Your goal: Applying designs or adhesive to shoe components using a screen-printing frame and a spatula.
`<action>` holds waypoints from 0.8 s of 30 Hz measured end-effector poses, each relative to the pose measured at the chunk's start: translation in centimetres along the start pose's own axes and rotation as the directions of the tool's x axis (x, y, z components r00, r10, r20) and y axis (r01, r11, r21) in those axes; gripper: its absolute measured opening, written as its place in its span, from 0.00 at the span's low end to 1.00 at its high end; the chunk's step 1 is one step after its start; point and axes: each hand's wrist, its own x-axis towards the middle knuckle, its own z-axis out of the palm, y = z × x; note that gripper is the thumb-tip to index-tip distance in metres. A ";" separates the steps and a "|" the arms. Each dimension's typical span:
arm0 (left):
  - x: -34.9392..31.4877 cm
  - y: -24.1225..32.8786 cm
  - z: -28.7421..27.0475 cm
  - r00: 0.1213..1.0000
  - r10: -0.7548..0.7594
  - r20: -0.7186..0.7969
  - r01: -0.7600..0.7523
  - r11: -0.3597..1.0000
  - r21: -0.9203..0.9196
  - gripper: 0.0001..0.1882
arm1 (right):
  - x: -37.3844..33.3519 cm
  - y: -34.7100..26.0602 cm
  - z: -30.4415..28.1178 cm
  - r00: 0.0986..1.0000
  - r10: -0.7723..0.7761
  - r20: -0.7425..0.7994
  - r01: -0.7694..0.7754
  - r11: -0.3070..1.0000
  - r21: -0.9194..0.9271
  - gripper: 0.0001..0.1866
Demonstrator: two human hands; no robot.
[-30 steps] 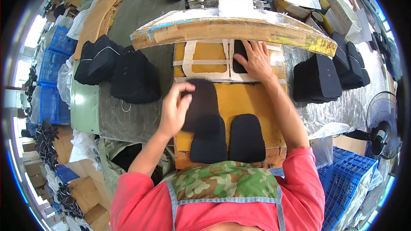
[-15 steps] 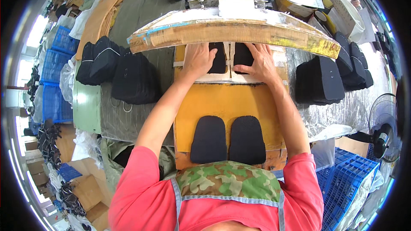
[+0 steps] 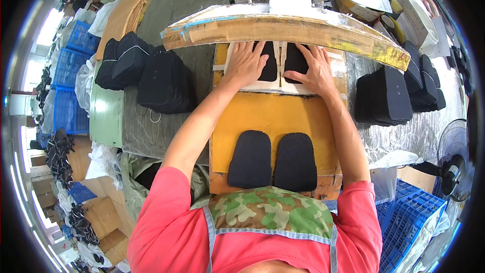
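Observation:
Two black insole-shaped pads lie side by side in the openings of a white template (image 3: 257, 88) on a yellow board (image 3: 273, 111). My left hand (image 3: 246, 65) rests flat with fingers stretched over the left pad (image 3: 269, 68) and the template's left side. On the other side, my right hand (image 3: 317, 71) lies with fingers spread, its thumb across the right pad (image 3: 294, 60). The far ends of both pads and some fingertips are hidden under a raised wooden-edged frame (image 3: 288, 30). Nearer my body, two more black pads (image 3: 250, 159) (image 3: 296, 162) lie on the board.
Stacks of black pads stand left (image 3: 164, 83) and right (image 3: 384, 96) of the board. A fan (image 3: 452, 167) and blue crates (image 3: 411, 222) are at the right. Brown card sheets (image 3: 124, 25) lie at the far left. At the back right is an open carton (image 3: 356, 7).
The whole view has shifted, so the bench appears slightly higher and further right. My left hand's fingers lie flatter and reach further along the left pad. My right hand stays on the right pad.

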 end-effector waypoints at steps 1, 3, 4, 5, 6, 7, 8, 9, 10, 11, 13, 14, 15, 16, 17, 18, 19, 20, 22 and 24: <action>0.0 0.1 -0.1 1.000 -0.001 -0.001 0.001 1.000 0.001 0.27 | -0.1 0.0 0.0 0.999 0.025 0.022 -0.025 1.000 -0.016 0.49; -0.2 0.4 -0.2 0.998 0.002 -0.058 -0.002 1.000 0.006 0.25 | -0.5 -0.3 0.0 0.999 0.024 0.024 -0.022 0.999 -0.044 0.46; -0.2 0.4 -0.3 0.998 0.003 -0.061 -0.002 1.000 0.007 0.25 | -0.7 -0.4 0.0 0.999 0.023 0.027 -0.021 0.997 -0.073 0.43; -0.3 0.4 -0.5 0.995 0.006 -0.099 -0.010 0.999 -0.042 0.24 | -0.9 -0.5 0.0 0.999 0.021 0.025 -0.019 0.997 -0.074 0.43; -0.3 0.3 -0.6 0.990 0.008 -0.139 -0.020 0.996 -0.091 0.22 | -1.2 -0.5 -0.1 1.000 0.013 0.017 -0.012 0.997 -0.073 0.39; -0.6 0.1 -0.8 0.990 0.007 -0.143 -0.020 0.996 -0.088 0.22 | -1.4 -0.5 -0.2 1.000 0.004 0.008 -0.004 0.997 -0.071 0.35; -1.1 -0.4 -1.3 0.984 -0.091 -0.152 0.048 0.963 -0.265 0.21 | -1.7 -0.4 -0.4 1.000 -0.001 0.005 0.001 0.997 -0.071 0.35; -1.8 -1.1 -2.1 0.972 -0.184 -0.143 0.106 0.895 -0.433 0.20 | -2.2 -0.5 -0.7 1.000 0.001 0.012 0.000 0.999 -0.052 0.32; -2.6 -1.5 -3.0 0.938 -0.312 -0.150 0.182 0.813 -0.554 0.19 | -2.8 -0.5 -1.0 1.000 0.012 0.023 -0.011 0.999 -0.037 0.29; -3.5 -2.2 -4.3 0.889 -0.436 -0.138 0.244 0.707 -0.664 0.18 | -3.3 -0.5 -1.3 0.999 0.027 0.022 -0.027 0.999 -0.023 0.27; -5.1 -4.3 -8.0 0.793 -0.555 -0.252 0.124 0.553 -0.824 0.20 | -3.9 -0.5 -2.2 0.999 0.009 0.036 -0.008 1.000 -0.030 0.27; -5.1 -4.6 -9.8 0.777 -0.518 -0.357 0.008 0.575 -0.818 0.23 | -4.4 -0.4 -2.8 0.998 0.006 0.058 -0.003 0.999 -0.050 0.26; -3.7 -2.0 -12.0 0.702 -0.635 -0.324 -0.118 0.345 -0.931 0.30 | -5.0 0.0 -3.3 0.999 0.008 0.046 -0.005 0.997 -0.082 0.23; -3.0 -1.3 -13.8 0.747 -0.542 -0.385 -0.144 0.433 -0.890 0.34 | -5.5 0.1 -4.1 0.999 0.015 0.050 -0.010 0.996 -0.093 0.23; -2.9 -1.1 -15.7 0.810 -0.453 -0.373 -0.133 0.477 -0.869 0.35 | -5.7 -0.2 -5.1 0.997 0.004 0.081 0.005 0.995 -0.101 0.22; -3.2 -1.0 -17.1 0.861 -0.363 -0.357 -0.126 0.527 -0.840 0.35 | -5.6 -0.8 -6.1 0.994 -0.015 0.110 0.026 0.994 -0.105 0.21; -3.7 -1.2 -17.1 0.870 -0.351 -0.346 -0.117 0.535 -0.837 0.34 | -5.5 -2.1 -7.3 0.994 -0.105 0.031 0.107 0.990 -0.086 0.18; -4.3 -1.4 -16.9 0.867 -0.355 -0.350 -0.118 0.536 -0.836 0.34 | -5.4 -3.7 -9.0 0.993 -0.112 0.032 0.115 0.989 -0.088 0.18; -6.3 -1.4 -16.2 0.895 -0.344 -0.283 -0.048 0.558 -0.828 0.34 | -5.5 -7.0 -13.3 0.935 -0.092 0.342 0.001 0.967 0.255 0.17; -9.6 -1.0 -14.6 0.914 -0.335 -0.231 -0.001 0.565 -0.825 0.33 | -5.4 -9.7 -15.9 0.909 -0.216 0.355 0.077 0.927 0.366 0.16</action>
